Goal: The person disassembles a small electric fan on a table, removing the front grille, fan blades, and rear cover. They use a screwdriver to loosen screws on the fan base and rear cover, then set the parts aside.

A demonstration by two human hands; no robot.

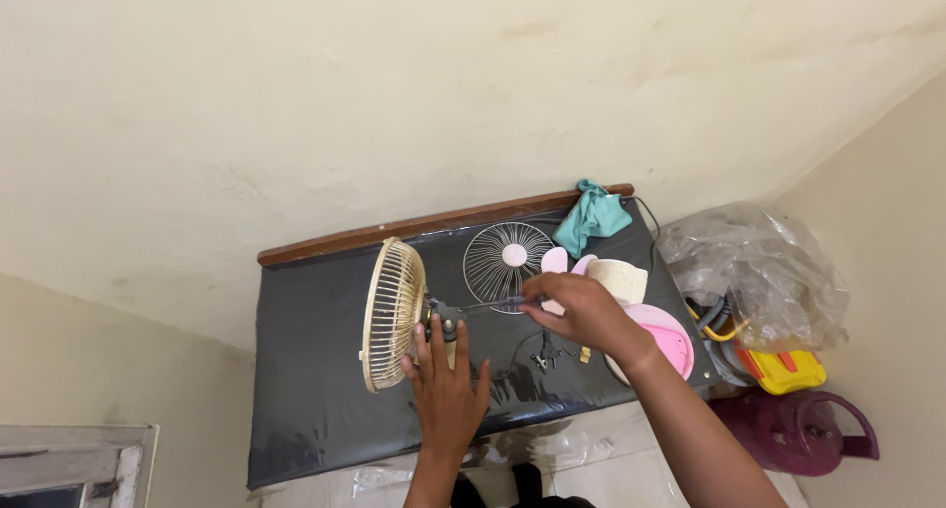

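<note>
— Fan guard (393, 314), the cream wire cage: where does it sit?
— On edge at the left middle of the black-covered table (305, 390), with a small dark motor part (446, 323) just to its right.
— And the left hand (445, 390)?
— It lies flat on the table, fingers spread and apart, fingertips touching the motor part and the cage's near rim. It clamps nothing.
— The right hand (581, 311)?
— Its fingers are closed around the handle of a screwdriver (498, 303), whose shaft runs left toward the motor part.
— What lies around them?
— A second, dark wire guard (503, 257) lies flat at the far side, with pale pink fan blades (564, 263) just right of it. A teal cloth (591, 215) sits at the far right corner. Near the right wrist is a pink round cover (665, 338), and small screws and bits (552, 355) lie loose between the hands. Off the table's right edge are a crumpled clear plastic bag (759, 271), a yellow tool (785, 370) and a purple jug (798, 429)
</note>
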